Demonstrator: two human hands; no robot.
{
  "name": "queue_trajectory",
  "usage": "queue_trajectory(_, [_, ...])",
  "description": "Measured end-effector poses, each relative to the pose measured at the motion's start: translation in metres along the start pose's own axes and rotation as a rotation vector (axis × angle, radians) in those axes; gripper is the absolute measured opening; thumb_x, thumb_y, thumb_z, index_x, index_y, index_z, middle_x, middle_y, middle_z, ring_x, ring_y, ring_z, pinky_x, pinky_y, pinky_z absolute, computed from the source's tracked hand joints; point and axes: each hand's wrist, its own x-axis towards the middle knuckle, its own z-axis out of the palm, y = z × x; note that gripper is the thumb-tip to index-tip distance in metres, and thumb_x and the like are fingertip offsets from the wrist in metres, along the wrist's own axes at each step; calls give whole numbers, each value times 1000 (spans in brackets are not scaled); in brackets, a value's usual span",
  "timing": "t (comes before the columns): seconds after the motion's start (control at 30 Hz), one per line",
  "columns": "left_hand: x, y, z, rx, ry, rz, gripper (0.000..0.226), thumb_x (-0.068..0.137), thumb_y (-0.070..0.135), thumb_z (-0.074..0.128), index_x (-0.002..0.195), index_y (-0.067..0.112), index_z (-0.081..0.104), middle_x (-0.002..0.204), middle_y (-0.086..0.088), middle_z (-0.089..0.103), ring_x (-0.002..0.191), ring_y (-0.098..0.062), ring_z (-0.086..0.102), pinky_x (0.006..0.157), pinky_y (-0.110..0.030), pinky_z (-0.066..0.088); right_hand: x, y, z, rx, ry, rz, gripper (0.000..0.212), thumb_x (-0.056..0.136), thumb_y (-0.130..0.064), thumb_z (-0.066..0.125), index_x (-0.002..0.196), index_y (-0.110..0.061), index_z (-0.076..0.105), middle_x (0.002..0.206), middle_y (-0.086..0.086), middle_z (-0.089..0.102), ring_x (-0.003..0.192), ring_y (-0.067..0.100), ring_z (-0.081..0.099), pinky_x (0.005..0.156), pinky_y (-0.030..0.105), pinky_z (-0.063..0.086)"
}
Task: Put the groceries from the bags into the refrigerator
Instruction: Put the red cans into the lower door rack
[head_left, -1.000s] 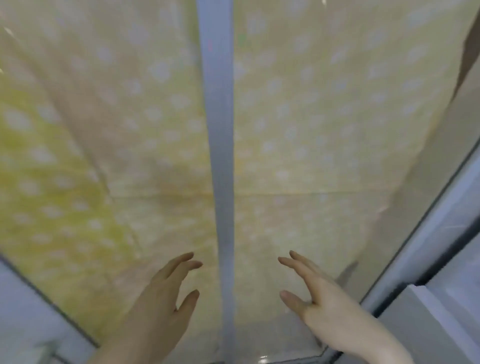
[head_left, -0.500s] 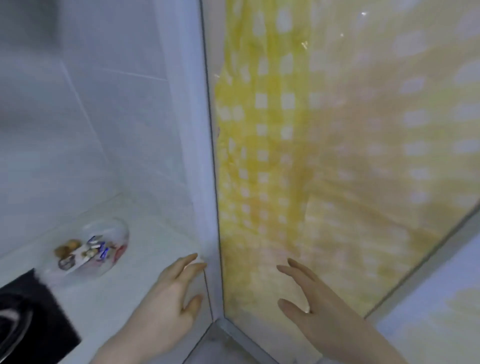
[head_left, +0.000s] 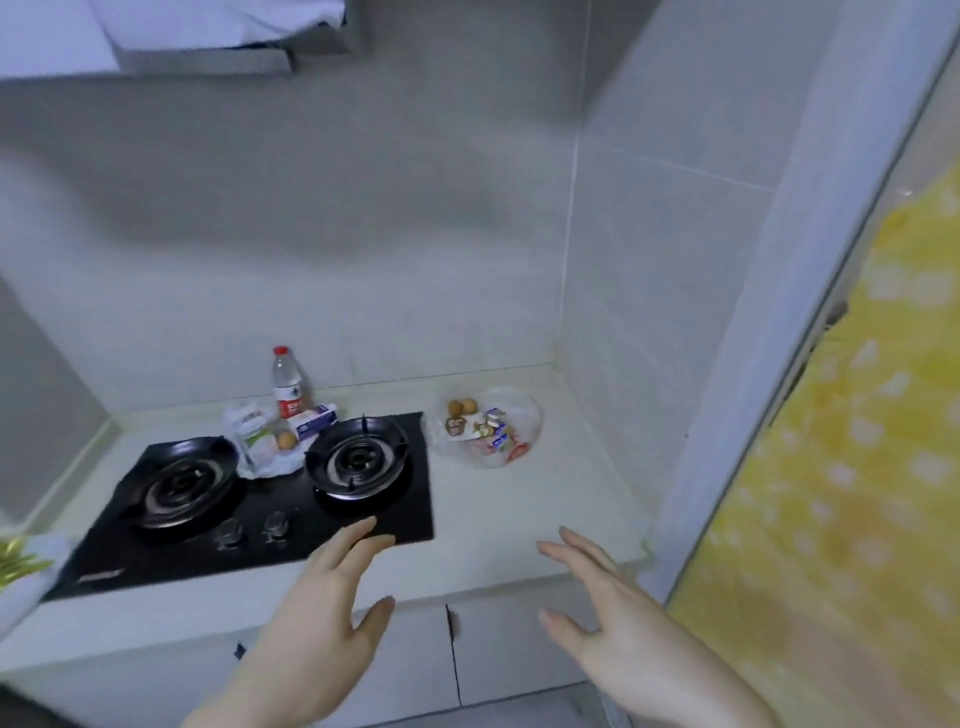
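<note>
A clear plastic bag (head_left: 485, 428) with small packets and two brown round items lies on the white counter (head_left: 519, 509), right of the stove. A second bag (head_left: 260, 441) with an egg-like item sits between the burners at the back, next to a water bottle (head_left: 287, 383) with a red cap and a small box (head_left: 317, 420). My left hand (head_left: 322, 618) hovers over the counter's front edge, fingers straight, holding nothing. My right hand (head_left: 613, 623) is held out beside it, open and empty. No refrigerator interior shows.
A black two-burner gas stove (head_left: 270, 499) fills the counter's left half. A range hood (head_left: 208, 41) hangs above. Tiled walls close the back and right. A glass panel with yellow patterned covering (head_left: 841, 493) stands at the right. Cabinet doors (head_left: 467, 649) are below.
The view has swung left from the yellow panel to the counter and stove. Both hands keep the same open pose and now hover over the counter's front edge.
</note>
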Motion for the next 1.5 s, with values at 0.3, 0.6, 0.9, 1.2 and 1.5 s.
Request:
queue_trajectory(0.3, [-21, -101, -51, 10, 124, -185, 56, 93, 36, 65, 144, 39, 43, 151, 28, 20, 145, -8, 29, 115, -22, 27, 78, -83, 42, -79, -90, -188, 51, 98, -47, 57, 130, -61, 20, 161, -28, 7, 152, 2, 21, 116, 16, 17])
queue_trajectory(0.6, [-6, -188, -85, -23, 138, -214, 57, 91, 40, 63, 144, 43, 41, 157, 25, 21, 146, -7, 26, 118, -24, 27, 144, -152, 88, -78, -135, -231, 54, 100, -45, 56, 141, -59, 23, 152, -35, 7, 149, -3, 21, 113, 15, 19])
queue_trajectory(0.9, [14, -253, -93, -38, 118, -284, 59, 90, 41, 64, 144, 41, 42, 152, 28, 20, 145, -5, 27, 115, -17, 25, 212, -181, 120, -73, -187, -247, 52, 98, -44, 59, 135, -60, 25, 151, -37, 8, 148, -3, 25, 114, 15, 20])
queue_trajectory(1.2, [54, -280, -98, -42, 156, -459, 55, 96, 41, 60, 146, 38, 39, 157, 22, 20, 146, -6, 25, 113, -14, 20, 312, -196, 122, -101, -312, -322, 57, 99, -48, 56, 149, -52, 30, 156, -34, 9, 149, -3, 20, 119, 19, 18])
queue_trajectory(1.5, [48, -311, -113, -12, 257, -693, 54, 94, 44, 61, 144, 43, 41, 159, 23, 25, 145, -4, 28, 117, -25, 30, 401, -240, 153, -113, -496, -466, 58, 98, -50, 57, 150, -50, 33, 163, -29, 10, 150, 1, 23, 122, 27, 24])
